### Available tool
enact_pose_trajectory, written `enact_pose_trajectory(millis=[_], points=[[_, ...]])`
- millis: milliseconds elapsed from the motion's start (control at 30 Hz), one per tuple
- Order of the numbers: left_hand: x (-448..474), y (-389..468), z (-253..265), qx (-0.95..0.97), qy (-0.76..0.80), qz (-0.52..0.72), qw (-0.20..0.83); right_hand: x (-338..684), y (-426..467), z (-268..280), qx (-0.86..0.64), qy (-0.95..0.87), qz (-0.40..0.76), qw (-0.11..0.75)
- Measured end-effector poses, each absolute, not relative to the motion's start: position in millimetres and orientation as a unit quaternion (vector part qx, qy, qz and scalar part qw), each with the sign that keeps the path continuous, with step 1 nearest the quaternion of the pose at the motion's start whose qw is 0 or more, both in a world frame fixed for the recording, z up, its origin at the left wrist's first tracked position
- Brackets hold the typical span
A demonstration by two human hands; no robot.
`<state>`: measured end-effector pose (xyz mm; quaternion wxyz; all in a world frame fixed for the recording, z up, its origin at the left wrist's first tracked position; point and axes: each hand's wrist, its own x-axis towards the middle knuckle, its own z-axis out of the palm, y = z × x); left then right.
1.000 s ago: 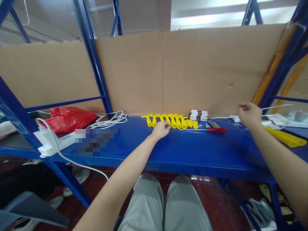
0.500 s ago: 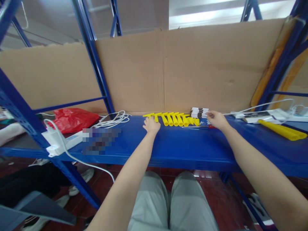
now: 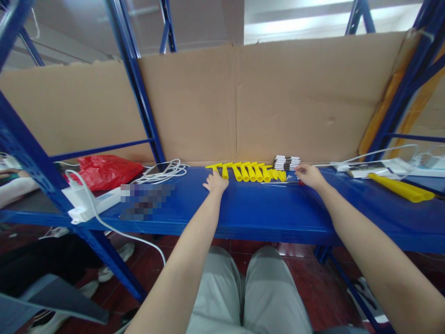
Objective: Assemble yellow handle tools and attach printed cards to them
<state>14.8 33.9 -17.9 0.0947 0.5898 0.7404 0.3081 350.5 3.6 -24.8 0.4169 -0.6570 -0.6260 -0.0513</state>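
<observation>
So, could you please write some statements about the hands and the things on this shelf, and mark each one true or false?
1. The left hand is at the left end of the row of yellow pieces. True.
2. The red bag lies to the right of the yellow pieces. False: it lies to their left.
3. The right hand is nearer to the white stack than the left hand is. True.
4. The cardboard behind the shelf is blue. False: the cardboard is brown, the shelf blue.

The shelf (image 3: pixel 271 208) between the forearms (image 3: pixel 194 236) is free; yellow pieces (image 3: pixel 257 174) block behind.
</observation>
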Motion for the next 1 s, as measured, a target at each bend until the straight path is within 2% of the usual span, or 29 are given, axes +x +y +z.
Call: enact_pose_trajectory(millis=[233,667,867,1000], points=[[11.7,38.3,-18.6,0.558,0.743,0.358,0.093,348.9,2.7,-23.1,-0.657,-0.621,-0.038,0.425],[3.0,50.1,-20.8,0.599,0.725,0.328,0.091,346.9,3.1,-23.0,-0.634,-0.637,-0.031,0.438],[4.0,52.1,-19.4,0.568,0.712,0.400,0.102,345.8,2.7,-21.6,-0.637,-0.640,-0.034,0.429],[2.4,60.1,-21.1,0.539,0.685,0.464,0.155,346.8,3.7,-22.1,-0.630,-0.646,-0.038,0.431]])
